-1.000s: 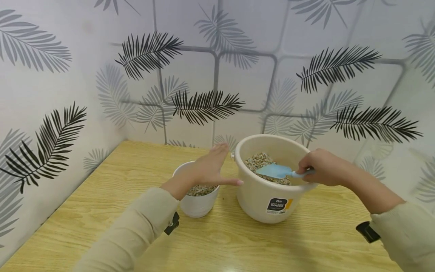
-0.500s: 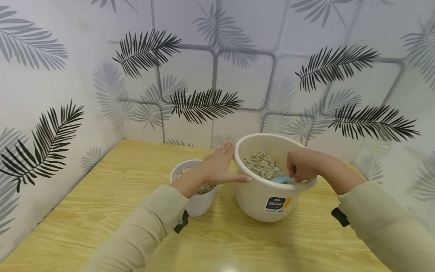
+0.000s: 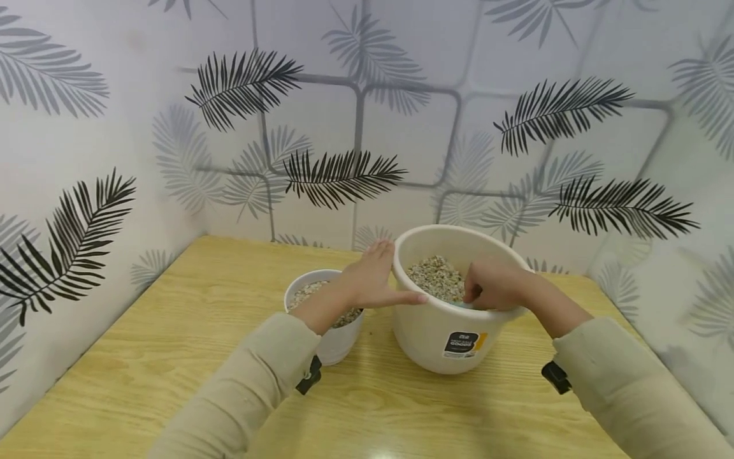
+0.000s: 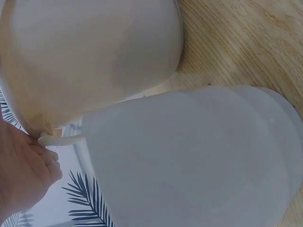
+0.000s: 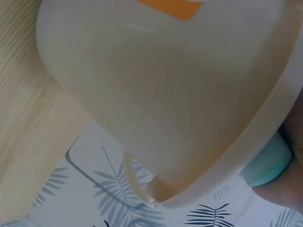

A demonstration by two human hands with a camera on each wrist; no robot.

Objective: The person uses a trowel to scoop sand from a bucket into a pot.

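A cream bucket (image 3: 418, 341) holds pale brown granules (image 3: 434, 277). My right hand (image 3: 497, 285) reaches inside over its front right rim, gripping a light blue trowel (image 3: 462, 305) whose blade is mostly hidden. In the right wrist view, the trowel's handle (image 5: 269, 163) shows beside the hand just past the rim. With thumb and fingers spread, my left hand (image 3: 369, 280) rests against the bucket's left rim, its fingers near the handle joint in the left wrist view. Below that forearm stands a white ribbed pot (image 3: 338, 347), filled with similar granules (image 3: 306, 291).
Both containers stand on a light wood-grain table (image 3: 229, 306). A leaf-patterned wall (image 3: 321, 115) rises right behind it, and another wall closes the left side. The bucket's label (image 3: 460, 342) faces front.
My right hand has moved left and down into the bucket, taking the trowel's blade into the granules. My left hand has shifted right from beside the bucket onto its rim.
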